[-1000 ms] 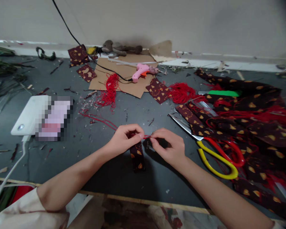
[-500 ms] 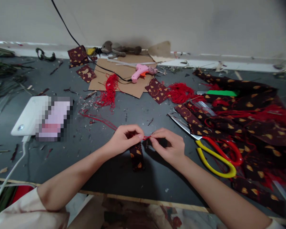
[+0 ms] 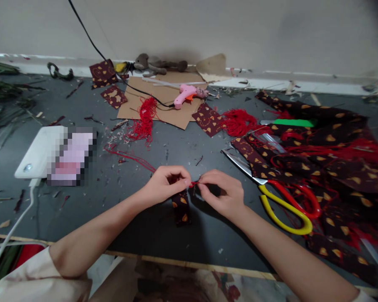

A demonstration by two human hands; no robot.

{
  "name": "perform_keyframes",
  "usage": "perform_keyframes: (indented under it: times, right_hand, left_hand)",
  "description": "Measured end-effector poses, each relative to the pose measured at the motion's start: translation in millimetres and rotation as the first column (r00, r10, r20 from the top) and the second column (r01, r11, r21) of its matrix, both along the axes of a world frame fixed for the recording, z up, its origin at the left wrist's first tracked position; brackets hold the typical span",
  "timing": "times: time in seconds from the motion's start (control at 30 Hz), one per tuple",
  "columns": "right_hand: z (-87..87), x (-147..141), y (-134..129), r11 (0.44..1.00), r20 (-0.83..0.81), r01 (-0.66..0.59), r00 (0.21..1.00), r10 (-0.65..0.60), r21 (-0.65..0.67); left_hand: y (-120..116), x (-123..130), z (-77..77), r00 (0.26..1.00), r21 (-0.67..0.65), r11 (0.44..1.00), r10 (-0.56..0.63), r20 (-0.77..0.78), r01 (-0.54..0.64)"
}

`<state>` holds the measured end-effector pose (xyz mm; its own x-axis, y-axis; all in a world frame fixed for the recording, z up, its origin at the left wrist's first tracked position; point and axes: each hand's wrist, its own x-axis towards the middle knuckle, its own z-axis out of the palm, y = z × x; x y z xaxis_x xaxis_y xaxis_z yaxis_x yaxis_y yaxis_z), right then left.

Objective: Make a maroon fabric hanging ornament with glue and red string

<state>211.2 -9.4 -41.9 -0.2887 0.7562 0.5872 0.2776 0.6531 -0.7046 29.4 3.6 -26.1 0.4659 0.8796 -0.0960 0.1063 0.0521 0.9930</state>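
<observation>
A short length of red cord (image 3: 193, 183) spans the small gap between my two hands near the table's front. My left hand (image 3: 167, 183) pinches the cord between thumb and fingers. Below those fingers hangs a dark maroon patterned fabric strip (image 3: 181, 207), its upper part hidden by the hand. My right hand (image 3: 224, 191) is closed in a pinch on the cord's other end. Loose red threads (image 3: 132, 157) trail to the left from behind my left hand.
Scissors (image 3: 283, 209) with red and yellow handles lie right of my right hand, beside heaped patterned fabric (image 3: 349, 176). A pink glue gun (image 3: 187, 95) rests on cardboard (image 3: 170, 115) at the back. A phone (image 3: 74, 157) and white power bank (image 3: 39, 151) lie left.
Both hands hold nearly the same places. My left fingertips have shifted very slightly to the right and down; the grips on the cord remain.
</observation>
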Motion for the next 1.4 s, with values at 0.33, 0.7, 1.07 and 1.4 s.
perform_keyframes:
  times: [0.33,0.7,1.07,1.4]
  right_hand:
    - [3.4,-1.0,-0.9,0.999,0.037,-0.016,0.999,0.015,0.029]
    - [1.9,-1.1,-0.6,0.999,0.023,-0.037,0.999,0.036,0.039]
    - [0.1,-3.6,-3.1,0.997,0.087,-0.028,0.996,0.022,0.067]
    - [1.6,0.7,-3.4,0.999,0.03,0.047,0.998,-0.046,-0.023]
  left_hand:
    - [-2.1,-0.4,-3.1,0.997,-0.106,0.994,0.004,0.078,0.004]
    - [-1.0,-1.3,-3.6,0.996,-0.096,0.995,0.027,0.079,-0.02]
    - [-3.3,1.9,-0.8,1.0,-0.017,1.0,-0.02,-0.02,0.02]
    - [-1.9,2.1,-3.0,0.995,0.05,0.999,0.015,-0.098,-0.01]
